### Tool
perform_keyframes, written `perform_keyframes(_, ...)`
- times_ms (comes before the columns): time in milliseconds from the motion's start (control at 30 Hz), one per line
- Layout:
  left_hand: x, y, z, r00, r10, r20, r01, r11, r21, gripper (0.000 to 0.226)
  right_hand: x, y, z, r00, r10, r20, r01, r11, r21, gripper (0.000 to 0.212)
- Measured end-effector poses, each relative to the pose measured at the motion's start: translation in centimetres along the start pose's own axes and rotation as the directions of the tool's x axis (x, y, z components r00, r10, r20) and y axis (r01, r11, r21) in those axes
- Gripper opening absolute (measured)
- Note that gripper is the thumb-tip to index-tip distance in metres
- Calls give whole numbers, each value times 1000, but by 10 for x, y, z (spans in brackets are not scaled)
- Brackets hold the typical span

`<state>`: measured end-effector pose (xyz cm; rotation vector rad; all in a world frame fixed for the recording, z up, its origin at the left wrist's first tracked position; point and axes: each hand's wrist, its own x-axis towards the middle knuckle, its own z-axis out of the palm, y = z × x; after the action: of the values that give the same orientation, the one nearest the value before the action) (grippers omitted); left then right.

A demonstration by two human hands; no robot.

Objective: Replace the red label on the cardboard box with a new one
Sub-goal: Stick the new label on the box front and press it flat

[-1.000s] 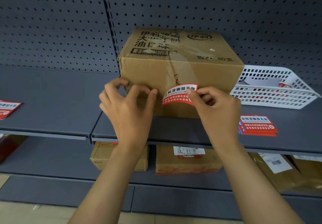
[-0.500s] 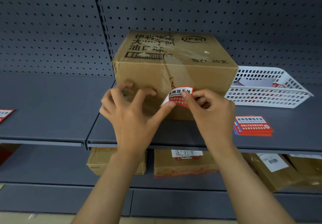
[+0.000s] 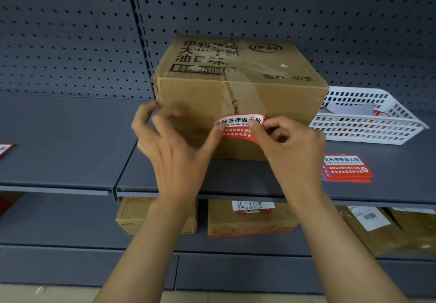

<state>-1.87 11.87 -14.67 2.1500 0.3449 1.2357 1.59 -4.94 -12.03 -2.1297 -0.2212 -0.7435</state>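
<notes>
**Reporter:** Far left, what's happening?

**Worker:** My left hand [image 3: 174,147], fingers spread, steadies the cardboard box [image 3: 236,90] on the shelf [image 3: 70,137]. Its thumb touches the left edge of the red label [image 3: 238,129], which curls off the box front.

**Reporter:** And the right?

**Worker:** My right hand [image 3: 290,144] pinches the label's right end, thumb and forefinger clamped. Spare labels [image 3: 346,168] wait just right, before the white basket [image 3: 368,130].
</notes>
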Motion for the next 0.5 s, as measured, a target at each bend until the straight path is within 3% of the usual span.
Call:
perform_keyframes(167, 13, -13, -3, 995, -1, 101, 24, 973, -231, 84, 5, -2, -7, 996, -88, -29, 83, 985, -152, 34)
perform_keyframes(367, 16, -16, -3, 992, 28, 127, 7, 964, -267, 88, 13, 0, -19, 998, -36, 45, 52, 906, -421, 61)
perform_keyframes(500, 19, -5, -9, 992, 108, 68, -85, 955, -283, 87, 9, 0, -25, 996, -53, 72, 75, 929, -363, 64)
